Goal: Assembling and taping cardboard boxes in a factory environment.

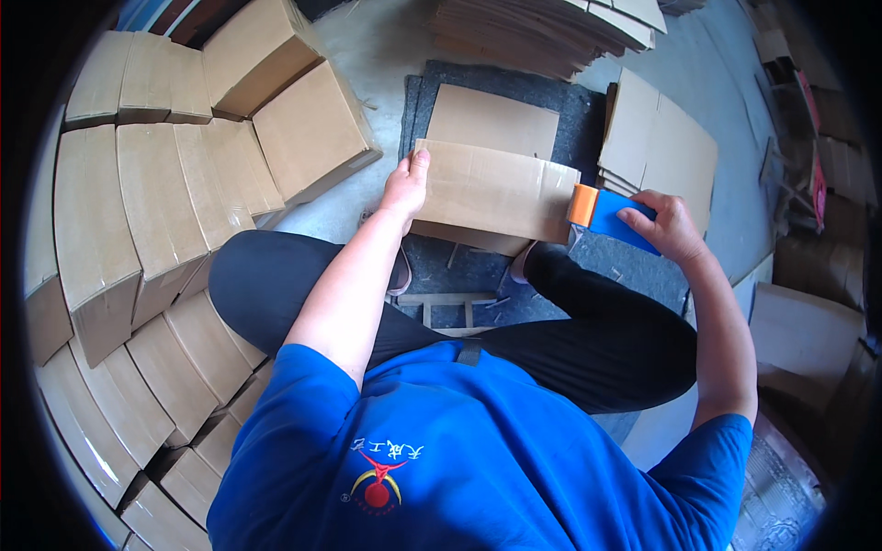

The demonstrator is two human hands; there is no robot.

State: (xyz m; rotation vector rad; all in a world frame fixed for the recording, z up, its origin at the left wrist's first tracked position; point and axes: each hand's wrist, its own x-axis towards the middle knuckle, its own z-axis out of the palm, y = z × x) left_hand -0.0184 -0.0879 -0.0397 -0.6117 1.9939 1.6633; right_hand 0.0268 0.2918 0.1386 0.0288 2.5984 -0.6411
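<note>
While tape dispenser (610,217) points left, box (496,190) runs left-to-right.

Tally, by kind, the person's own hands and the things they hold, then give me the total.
Left hand and right hand: 2
Cardboard box: 1
Blue-and-orange tape dispenser: 1
Total: 4

The person in the blue shirt (514,441), knees spread, steadies a brown cardboard box (496,191) with the left hand (407,188) gripping its left end, while the right hand (669,223) holds a blue tape dispenser (621,219), its orange part at the box's right end. Over on the person's left I see rows of cartons (152,197) piled up, and flattened cardboard (660,151) lies stacked to the right of the dark mat (577,124).
</note>
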